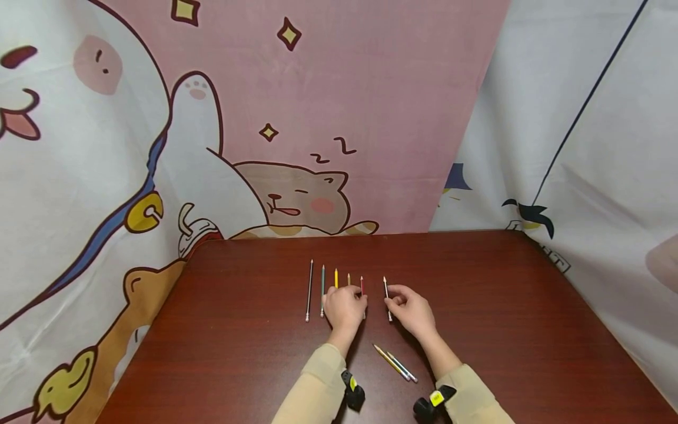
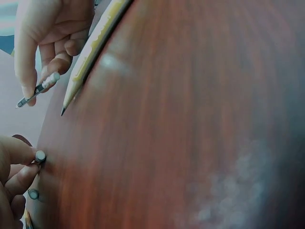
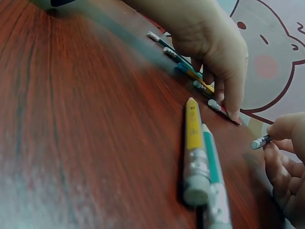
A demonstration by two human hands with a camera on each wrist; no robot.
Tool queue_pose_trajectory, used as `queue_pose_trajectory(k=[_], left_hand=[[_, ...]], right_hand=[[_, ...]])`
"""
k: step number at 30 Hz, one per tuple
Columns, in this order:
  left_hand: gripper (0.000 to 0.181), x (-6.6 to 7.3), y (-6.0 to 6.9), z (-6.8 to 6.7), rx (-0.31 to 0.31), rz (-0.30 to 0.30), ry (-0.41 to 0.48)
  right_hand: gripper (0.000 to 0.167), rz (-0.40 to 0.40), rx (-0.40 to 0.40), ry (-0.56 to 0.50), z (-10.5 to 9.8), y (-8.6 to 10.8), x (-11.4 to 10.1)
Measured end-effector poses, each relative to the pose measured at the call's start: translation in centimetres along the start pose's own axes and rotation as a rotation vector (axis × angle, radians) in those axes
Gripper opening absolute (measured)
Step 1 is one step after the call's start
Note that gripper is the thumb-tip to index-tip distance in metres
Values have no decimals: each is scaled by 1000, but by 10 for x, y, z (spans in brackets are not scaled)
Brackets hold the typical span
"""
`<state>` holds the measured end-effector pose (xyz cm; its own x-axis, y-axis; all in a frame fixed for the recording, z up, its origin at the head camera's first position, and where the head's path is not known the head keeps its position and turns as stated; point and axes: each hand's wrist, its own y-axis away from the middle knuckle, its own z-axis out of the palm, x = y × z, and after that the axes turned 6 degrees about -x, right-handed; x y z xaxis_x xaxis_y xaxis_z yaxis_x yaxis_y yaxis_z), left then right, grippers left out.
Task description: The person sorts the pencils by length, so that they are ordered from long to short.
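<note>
Several eraser-tipped pencils stand side by side on the table in the head view: a dark pencil (image 1: 309, 291), a green pencil (image 1: 322, 282), a yellow pencil (image 1: 336, 278), a brownish pencil (image 1: 349, 279) and a red pencil (image 1: 362, 284). My left hand (image 1: 345, 307) pinches the red one at the row's right end and hides parts of its neighbours. To the right, my right hand (image 1: 412, 312) pinches another dark pencil (image 1: 386, 290) between thumb and fingers; its eraser end (image 3: 258, 142) points toward the camera in the right wrist view.
Between the forearms lie a yellow pencil (image 1: 389, 360) and a green pencil (image 3: 214, 164), close together and slanted. The brown table (image 1: 503, 330) meets a printed cloth backdrop (image 1: 402, 118) at its far edge.
</note>
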<state>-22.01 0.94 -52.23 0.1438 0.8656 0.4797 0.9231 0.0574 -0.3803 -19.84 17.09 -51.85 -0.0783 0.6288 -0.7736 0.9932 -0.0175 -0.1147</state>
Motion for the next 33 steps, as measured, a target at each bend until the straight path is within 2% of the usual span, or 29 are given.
queue_pose_trajectory(k=[8, 25, 33], left_hand=[[12, -1, 0, 1, -28, -11, -4], [16, 0, 0, -1, -52, -6, 17], [20, -4, 3, -5, -24, 16, 88]], right_hand=[[29, 52, 4, 51, 8, -5, 1], [31, 86, 1, 145, 17, -10, -7], [30, 94, 12, 161, 19, -11, -7]])
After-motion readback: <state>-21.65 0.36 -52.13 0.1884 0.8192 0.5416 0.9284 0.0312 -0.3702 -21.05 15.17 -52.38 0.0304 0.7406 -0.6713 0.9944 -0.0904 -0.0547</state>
